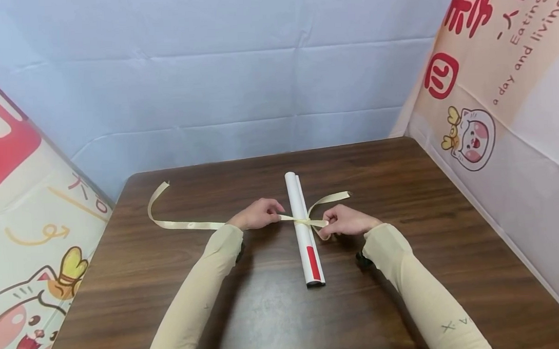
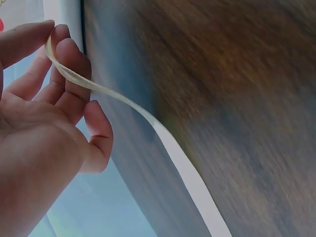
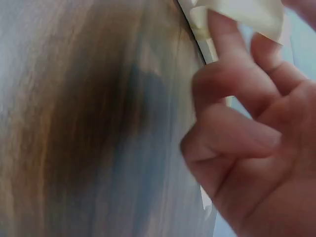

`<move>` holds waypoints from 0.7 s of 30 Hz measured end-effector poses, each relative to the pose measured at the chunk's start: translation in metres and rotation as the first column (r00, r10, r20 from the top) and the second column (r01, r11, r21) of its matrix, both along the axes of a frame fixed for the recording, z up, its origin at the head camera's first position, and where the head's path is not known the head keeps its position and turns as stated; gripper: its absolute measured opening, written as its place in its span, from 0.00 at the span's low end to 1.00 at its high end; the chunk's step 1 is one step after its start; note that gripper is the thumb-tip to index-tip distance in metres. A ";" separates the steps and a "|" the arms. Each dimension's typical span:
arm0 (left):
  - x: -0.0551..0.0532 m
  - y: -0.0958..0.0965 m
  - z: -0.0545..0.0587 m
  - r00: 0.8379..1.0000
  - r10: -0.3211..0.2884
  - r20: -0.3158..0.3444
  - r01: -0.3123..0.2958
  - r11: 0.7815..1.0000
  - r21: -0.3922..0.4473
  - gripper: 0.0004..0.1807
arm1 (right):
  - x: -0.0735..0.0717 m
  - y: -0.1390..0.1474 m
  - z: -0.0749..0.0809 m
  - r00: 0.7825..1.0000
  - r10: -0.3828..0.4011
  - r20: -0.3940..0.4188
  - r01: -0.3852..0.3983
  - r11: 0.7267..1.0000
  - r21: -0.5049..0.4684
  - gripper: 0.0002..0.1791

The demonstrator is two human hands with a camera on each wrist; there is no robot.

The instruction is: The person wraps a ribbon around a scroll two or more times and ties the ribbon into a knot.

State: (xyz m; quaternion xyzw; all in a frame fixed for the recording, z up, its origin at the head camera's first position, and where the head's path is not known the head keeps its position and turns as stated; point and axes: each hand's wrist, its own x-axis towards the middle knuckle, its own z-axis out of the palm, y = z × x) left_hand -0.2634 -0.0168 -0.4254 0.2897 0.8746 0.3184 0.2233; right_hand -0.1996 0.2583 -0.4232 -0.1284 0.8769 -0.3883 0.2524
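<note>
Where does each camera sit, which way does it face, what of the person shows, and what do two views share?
Head: worn on the head, facing forward and down at the table, white roll and ribbon; both sleeves, the left-hand grip and right-hand grip show.
Left wrist: worn there, facing the left palm and fingers, with ribbon running off below.
Right wrist: worn there, facing the curled right fingers, with ribbon at the top.
Shared: head and left wrist both show the left-hand grip pinching the ribbon.
</note>
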 end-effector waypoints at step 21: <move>0.005 -0.071 0.025 0.997 0.073 0.032 -0.074 0.997 0.013 0.15 | -0.008 0.049 0.047 0.998 0.044 0.048 -0.049 0.993 0.109 0.16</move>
